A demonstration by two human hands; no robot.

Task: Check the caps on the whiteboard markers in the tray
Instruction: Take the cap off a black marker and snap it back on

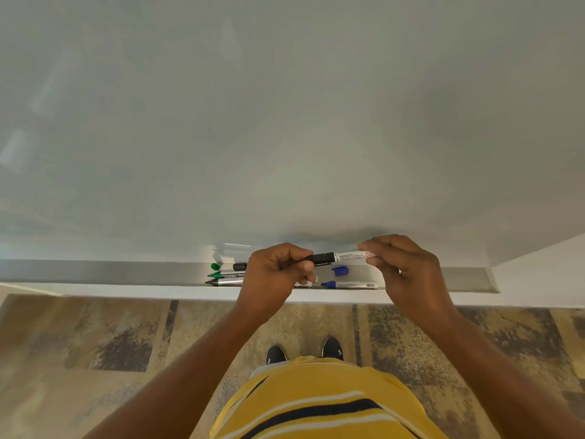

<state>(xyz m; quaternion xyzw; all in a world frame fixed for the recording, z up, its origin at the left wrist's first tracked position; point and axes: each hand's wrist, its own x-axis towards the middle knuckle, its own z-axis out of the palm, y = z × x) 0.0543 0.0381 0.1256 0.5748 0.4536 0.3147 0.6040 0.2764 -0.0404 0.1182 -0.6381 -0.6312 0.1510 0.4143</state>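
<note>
I hold a black-capped whiteboard marker (338, 256) level above the metal tray (126, 272). My left hand (275, 277) grips its black cap end, and my right hand (408, 270) pinches the white barrel. In the tray lie an uncapped green marker (226, 275) with a loose green cap (215, 266) beside it, an uncapped black marker (226, 282), a loose black cap (240, 266), an uncapped blue marker (349, 284) and a loose blue cap (340, 270). My left hand hides part of the tray.
The whiteboard (285, 122) fills the view above the tray. A white wall (544, 274) meets the board's right end. Below are patterned carpet (95, 343), my shoes (275, 354) and my yellow striped shirt (316, 400).
</note>
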